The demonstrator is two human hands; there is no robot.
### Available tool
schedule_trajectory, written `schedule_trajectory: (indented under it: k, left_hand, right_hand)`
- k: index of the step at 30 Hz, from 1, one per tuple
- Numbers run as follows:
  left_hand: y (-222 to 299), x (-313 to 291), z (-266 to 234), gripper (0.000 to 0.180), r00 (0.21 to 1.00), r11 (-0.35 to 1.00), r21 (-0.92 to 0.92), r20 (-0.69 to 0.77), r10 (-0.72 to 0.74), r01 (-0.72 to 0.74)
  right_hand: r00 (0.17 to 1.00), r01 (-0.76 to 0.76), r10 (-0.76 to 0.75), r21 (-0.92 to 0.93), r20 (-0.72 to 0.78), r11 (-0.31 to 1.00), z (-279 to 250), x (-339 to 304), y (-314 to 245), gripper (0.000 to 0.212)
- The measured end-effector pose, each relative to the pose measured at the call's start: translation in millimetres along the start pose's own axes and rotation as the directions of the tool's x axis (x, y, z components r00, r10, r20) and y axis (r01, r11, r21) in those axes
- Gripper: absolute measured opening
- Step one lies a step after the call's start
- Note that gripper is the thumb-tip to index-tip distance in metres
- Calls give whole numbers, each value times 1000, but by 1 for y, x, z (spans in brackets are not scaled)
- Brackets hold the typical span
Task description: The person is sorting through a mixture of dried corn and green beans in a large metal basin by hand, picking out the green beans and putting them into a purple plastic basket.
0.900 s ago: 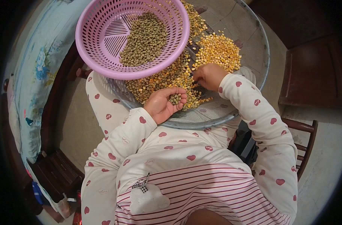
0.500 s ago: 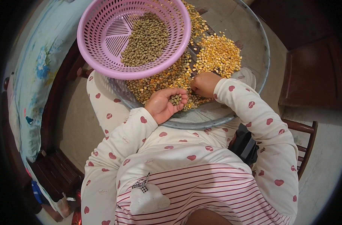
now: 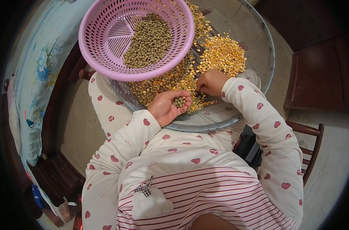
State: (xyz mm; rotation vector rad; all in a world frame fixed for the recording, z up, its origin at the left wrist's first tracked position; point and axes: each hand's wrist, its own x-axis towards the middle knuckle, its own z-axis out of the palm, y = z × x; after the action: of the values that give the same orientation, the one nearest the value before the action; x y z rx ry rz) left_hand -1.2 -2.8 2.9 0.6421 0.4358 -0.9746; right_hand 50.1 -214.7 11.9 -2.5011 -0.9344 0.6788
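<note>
My left hand (image 3: 167,108) is cupped palm up, its fingers curled round a small heap of greenish-brown beans (image 3: 179,101). Just right of it, my right hand (image 3: 213,82) hovers low over mixed corn kernels and beans (image 3: 199,100). Its fingers are pinched together, and whatever is between them is hidden. A heap of yellow corn kernels (image 3: 223,55) lies just beyond that hand. All of this rests on a wide round mesh sieve (image 3: 235,122) across my lap. A pink plastic basket (image 3: 105,73) holding more beans (image 3: 149,40) sits over the sieve's far left part.
A dark wooden chair (image 3: 306,149) stands at the right, below a brown wooden panel (image 3: 316,76). On the left is a pale blue flowered cloth (image 3: 42,73), with a small dark wooden stool (image 3: 57,176) near its lower end.
My right hand has shifted slightly right and away from my left hand, uncovering a bit more of the mixed kernels. My left hand and the basket stay put.
</note>
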Motion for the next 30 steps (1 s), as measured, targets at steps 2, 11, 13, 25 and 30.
schedule_trajectory:
  k: [2, 11, 13, 25, 30]
  left_hand:
    - [0, 0, -2, 17, 1000, 1000, 7, -6, 8, -8]
    - [0, 2, -6, 26, 999, 1000, 23, 40, 10, -11]
    - [2, -1, -1, 27, 999, 1000, -6, 44, 29, -29]
    - [-1, 1, -7, 26, 997, 999, -22, 62, 37, -36]
    - [0, 0, -3, 26, 997, 999, -5, 53, 51, -51]
  right_hand:
    - [1000, 17, -16, -37, 24, 999, 7, 7, -7, 12]
    - [998, 50, -39, 274, -44, 961, -4, 7, -7, 13]
    - [999, 22, 0, 547, -41, 837, -17, 3, -11, 14]
    - [994, -107, 111, -329, -8, 938, 8, 8, 5, 10]
    - [999, -41, 41, -22, -13, 999, -7, 4, -3, 9]
